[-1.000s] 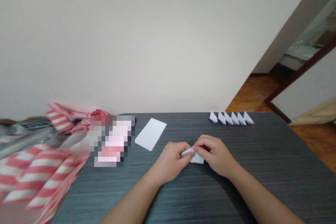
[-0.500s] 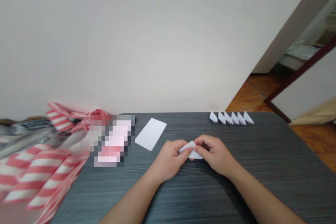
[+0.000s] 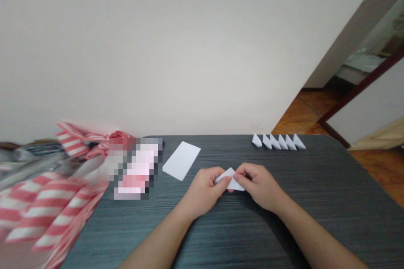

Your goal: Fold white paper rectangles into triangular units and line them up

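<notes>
The only view is coming from a camera worn on the person's head, and it is facing forward and tilting down over the dark grey bench [image 3: 318,185]. It is looking from above the bench's near side, so the left hand [image 3: 203,193] and right hand [image 3: 260,187] are appearing close, low in the frame, with the folded white paper [image 3: 232,180] between them and both forearms entering from the bottom edge. The far bench edge is crossing mid-frame, the white wall [image 3: 189,50] is filling the upper half farther off, and the wooden floor [image 3: 299,113] is showing at right.
</notes>
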A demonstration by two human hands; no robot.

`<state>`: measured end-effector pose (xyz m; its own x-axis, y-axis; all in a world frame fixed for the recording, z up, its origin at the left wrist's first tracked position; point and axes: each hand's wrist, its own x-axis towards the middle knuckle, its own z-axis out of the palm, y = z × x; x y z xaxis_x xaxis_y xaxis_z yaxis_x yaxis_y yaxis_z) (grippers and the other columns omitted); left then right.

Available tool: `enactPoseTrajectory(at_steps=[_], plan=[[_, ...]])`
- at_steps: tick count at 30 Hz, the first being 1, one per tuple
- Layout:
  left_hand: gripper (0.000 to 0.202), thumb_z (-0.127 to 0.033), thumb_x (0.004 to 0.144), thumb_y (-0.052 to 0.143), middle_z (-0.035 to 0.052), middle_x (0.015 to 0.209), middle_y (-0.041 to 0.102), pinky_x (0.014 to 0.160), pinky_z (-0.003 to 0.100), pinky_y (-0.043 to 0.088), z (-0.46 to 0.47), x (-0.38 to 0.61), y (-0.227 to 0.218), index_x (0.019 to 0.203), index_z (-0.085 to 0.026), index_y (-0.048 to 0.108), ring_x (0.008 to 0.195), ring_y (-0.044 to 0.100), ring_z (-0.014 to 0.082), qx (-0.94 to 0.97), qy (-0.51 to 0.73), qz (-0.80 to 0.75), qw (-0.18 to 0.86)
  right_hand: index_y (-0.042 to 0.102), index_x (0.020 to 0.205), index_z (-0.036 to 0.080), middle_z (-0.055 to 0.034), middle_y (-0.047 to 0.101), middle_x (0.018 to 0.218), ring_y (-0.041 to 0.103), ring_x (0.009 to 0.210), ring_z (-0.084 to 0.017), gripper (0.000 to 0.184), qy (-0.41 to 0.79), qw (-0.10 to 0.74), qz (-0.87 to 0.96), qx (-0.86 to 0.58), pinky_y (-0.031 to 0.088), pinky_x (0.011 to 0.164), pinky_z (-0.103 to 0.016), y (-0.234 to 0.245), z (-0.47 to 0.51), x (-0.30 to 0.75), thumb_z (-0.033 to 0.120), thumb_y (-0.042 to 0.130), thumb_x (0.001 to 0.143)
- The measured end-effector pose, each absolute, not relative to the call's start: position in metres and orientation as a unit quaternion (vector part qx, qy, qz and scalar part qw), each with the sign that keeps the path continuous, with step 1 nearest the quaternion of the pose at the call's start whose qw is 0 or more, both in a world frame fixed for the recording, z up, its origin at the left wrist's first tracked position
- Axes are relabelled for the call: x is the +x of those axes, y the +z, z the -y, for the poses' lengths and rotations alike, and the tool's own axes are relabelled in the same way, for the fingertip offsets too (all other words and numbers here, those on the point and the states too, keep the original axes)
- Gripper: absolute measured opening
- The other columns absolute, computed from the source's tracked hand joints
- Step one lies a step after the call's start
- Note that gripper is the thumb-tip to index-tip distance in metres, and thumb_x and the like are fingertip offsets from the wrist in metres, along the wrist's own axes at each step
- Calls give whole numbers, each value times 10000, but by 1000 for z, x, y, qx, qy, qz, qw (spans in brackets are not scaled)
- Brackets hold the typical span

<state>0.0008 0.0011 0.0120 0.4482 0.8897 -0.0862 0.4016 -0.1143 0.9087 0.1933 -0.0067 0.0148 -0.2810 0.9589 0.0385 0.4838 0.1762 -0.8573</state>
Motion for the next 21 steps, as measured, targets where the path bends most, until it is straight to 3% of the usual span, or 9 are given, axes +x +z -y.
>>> enactPoseTrajectory(at_steps=[6, 21], plan=[[371, -394, 926, 476, -24, 542, 540, 515, 205, 354, -1, 2, 14, 765, -149, 703, 505, 485, 107, 669, 274, -444, 529, 583, 673, 165, 21, 566, 622, 506, 591, -123, 227, 383, 316, 697, -517, 361, 565, -225, 14, 5, 196, 231, 556, 888], [432, -452, 953, 425, -13, 515, 564, 529, 222, 367, -3, 0, 3, 807, -158, 704, 496, 501, 124, 645, 287, -447, 549, 652, 729, 169, 20, 576, 627, 505, 592, -126, 212, 410, 315, 685, -513, 384, 578, -231, 13, 5, 199, 238, 541, 896]])
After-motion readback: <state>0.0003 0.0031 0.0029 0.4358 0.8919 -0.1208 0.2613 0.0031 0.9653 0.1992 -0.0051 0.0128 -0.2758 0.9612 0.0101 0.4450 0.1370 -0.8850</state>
